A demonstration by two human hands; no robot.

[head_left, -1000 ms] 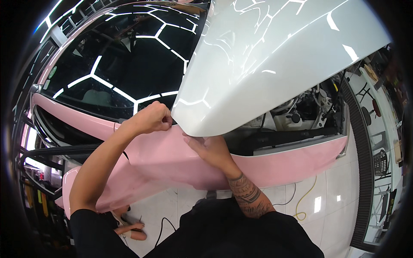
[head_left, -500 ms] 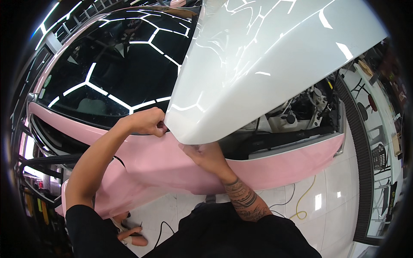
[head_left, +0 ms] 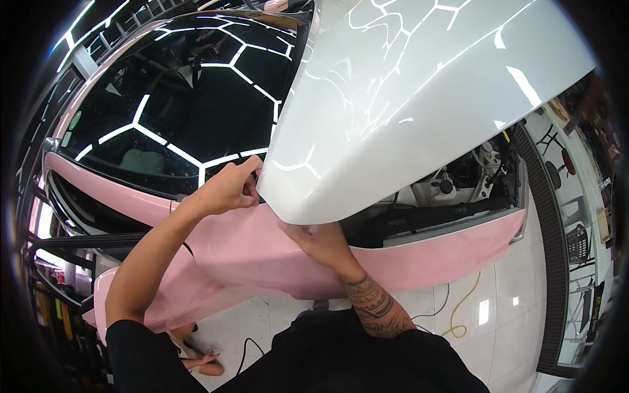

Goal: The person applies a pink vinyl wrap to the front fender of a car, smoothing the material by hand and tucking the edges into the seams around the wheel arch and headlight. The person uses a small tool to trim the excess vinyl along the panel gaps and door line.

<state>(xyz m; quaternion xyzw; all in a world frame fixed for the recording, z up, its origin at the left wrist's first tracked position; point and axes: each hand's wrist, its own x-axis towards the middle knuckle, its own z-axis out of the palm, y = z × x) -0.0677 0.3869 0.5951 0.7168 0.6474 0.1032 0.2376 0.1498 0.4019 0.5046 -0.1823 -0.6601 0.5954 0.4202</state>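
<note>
A raised, glossy white car hood (head_left: 367, 131) slants over the front of a pink car, its rounded rear corner pointing toward me. My left hand (head_left: 234, 186) is at that corner's windshield side, thumb and fingers pinched together close to the edge. Whatever is between those fingertips is too small to make out. Beneath the same corner, my right hand (head_left: 321, 243) curls against the lower edge, with its fingertips partly hidden by the hood. Under both hands lies the pink fender (head_left: 249, 245).
Left of the hood is the dark windshield (head_left: 190, 105), reflecting lights. The engine bay (head_left: 452, 187) lies open at the right. A person (head_left: 208, 364) is low beside the car at lower left. Yellow (head_left: 453, 321) and black (head_left: 244, 357) cables cross the tiled floor.
My left hand has risen slightly, its index finger lifting away from the fender beside the hood edge. My right hand stays under the corner. The view has shifted a little.
</note>
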